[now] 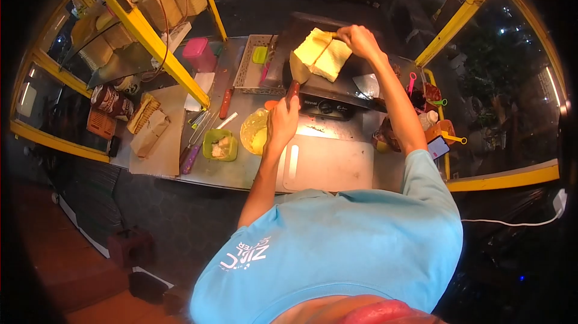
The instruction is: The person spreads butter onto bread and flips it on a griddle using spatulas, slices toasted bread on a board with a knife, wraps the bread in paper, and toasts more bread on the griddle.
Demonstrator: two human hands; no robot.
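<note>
Left hand [283, 122] clenched on red-handled flat metal spatula [294, 90]. Yellow, seamed bread slab [325, 56] just beyond it, over dark metal griddle [328, 89]. Right hand [361, 42] at slab's far corner; can't tell if gripping. Uneven lifting could split the seam.

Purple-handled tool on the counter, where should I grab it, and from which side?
Best by its purple handle, probably coming from the counter's front edge: the handle points that way, while the rest runs away from the person. The left hand is nearer, but it's holding a spatula.
</note>
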